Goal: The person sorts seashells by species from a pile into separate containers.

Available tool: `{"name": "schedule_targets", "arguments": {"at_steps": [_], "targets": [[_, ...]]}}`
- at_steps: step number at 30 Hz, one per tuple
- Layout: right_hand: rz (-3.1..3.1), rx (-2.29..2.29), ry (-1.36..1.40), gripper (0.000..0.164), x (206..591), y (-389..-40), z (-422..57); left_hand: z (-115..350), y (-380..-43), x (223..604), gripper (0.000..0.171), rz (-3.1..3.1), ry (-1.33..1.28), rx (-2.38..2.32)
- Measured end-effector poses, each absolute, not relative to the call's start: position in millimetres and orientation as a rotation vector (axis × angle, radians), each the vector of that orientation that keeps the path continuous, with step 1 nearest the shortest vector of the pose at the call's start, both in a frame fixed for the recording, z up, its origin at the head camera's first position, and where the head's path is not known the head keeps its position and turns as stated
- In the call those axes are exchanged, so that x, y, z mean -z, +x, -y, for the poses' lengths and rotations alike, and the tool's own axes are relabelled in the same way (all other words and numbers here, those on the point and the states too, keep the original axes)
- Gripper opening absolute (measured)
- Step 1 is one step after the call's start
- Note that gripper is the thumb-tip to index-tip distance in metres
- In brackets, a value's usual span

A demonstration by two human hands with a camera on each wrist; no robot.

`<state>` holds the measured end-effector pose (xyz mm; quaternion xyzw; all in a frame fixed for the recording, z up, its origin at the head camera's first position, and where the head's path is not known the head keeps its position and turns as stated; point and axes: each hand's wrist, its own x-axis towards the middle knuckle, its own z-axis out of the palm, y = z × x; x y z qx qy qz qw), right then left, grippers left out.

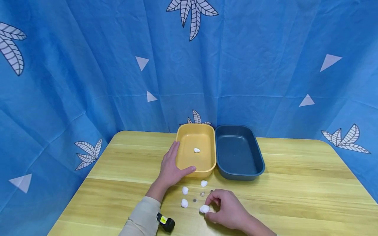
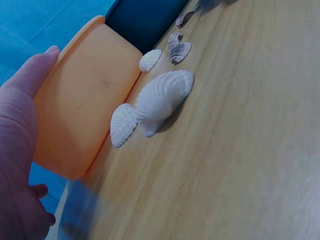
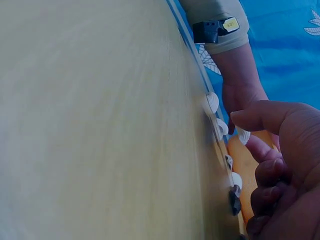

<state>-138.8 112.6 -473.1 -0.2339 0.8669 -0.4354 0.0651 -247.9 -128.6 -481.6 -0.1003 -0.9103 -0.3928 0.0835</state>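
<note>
My left hand (image 1: 172,167) rests against the left side of the yellow bin (image 1: 215,149), fingers spread along the side and thumb over the front rim. One white seashell (image 1: 197,150) lies inside that bin. My right hand (image 1: 227,209) pinches another white seashell (image 1: 204,208) between thumb and forefinger, low over the table; the right wrist view shows this pinched shell (image 3: 243,135) at the fingertips. Between the hands and the bin lie more white shells (image 1: 185,190) and small brownish shells (image 1: 202,193), their ribbed surfaces plain in the left wrist view.
A dark blue bin (image 1: 239,150) with nothing in it stands right beside the yellow one. Both sit on a wooden table (image 1: 298,183) in front of a blue patterned curtain (image 1: 254,65). A black wrist camera (image 1: 166,223) is strapped to the left sleeve.
</note>
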Motion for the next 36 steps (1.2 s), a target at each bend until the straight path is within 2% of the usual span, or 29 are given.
{"name": "schedule_targets", "arguments": {"at_steps": [25, 36], "targets": [[-2.787, 1.528, -0.774, 0.034, 441.1, -149.7, -113.9, 128.2, -246.5, 479.7, 0.116, 2.717, -0.297, 1.201], [-2.820, 1.668, -0.698, 0.028, 418.0, -169.9, -112.1, 127.0, -244.6, 477.1, 0.117, 2.728, -0.274, 1.203]]}}
